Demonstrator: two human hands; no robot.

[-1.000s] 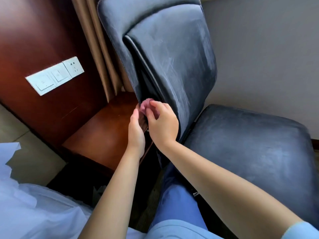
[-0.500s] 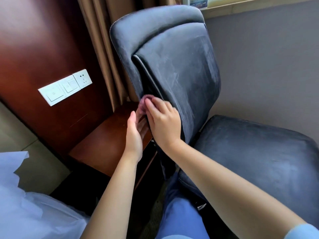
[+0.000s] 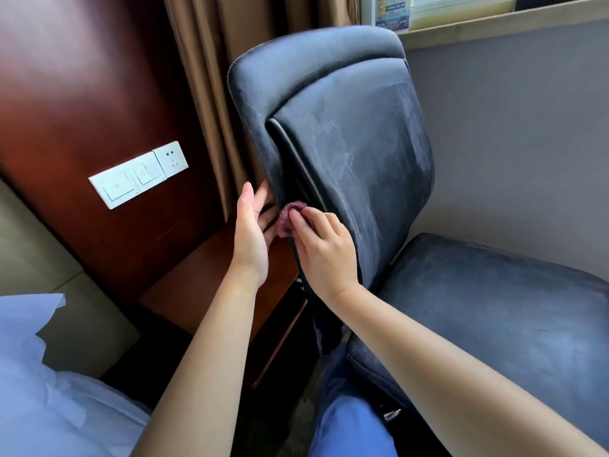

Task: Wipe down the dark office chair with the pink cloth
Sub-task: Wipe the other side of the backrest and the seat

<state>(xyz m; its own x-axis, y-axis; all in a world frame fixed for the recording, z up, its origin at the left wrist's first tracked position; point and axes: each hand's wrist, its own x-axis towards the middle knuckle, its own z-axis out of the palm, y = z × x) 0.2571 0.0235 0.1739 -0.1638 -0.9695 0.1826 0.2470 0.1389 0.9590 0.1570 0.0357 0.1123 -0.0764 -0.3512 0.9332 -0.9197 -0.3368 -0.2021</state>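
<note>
Desk (image 3: 211, 291) crowds chair back (image 3: 362, 153); gap seemingly narrow.

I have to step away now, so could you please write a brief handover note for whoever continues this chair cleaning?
Right hand pinches the pink cloth against the backrest's side edge, in the gap behind the front pad.
Left hand is open, fingers steadying the chair from behind.
Done: cannot tell; pale streaks show on the backrest.
Left: likely the rest of that edge and the seat.

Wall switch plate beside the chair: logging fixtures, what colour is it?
White switch plate, clearest in the head view.
</note>
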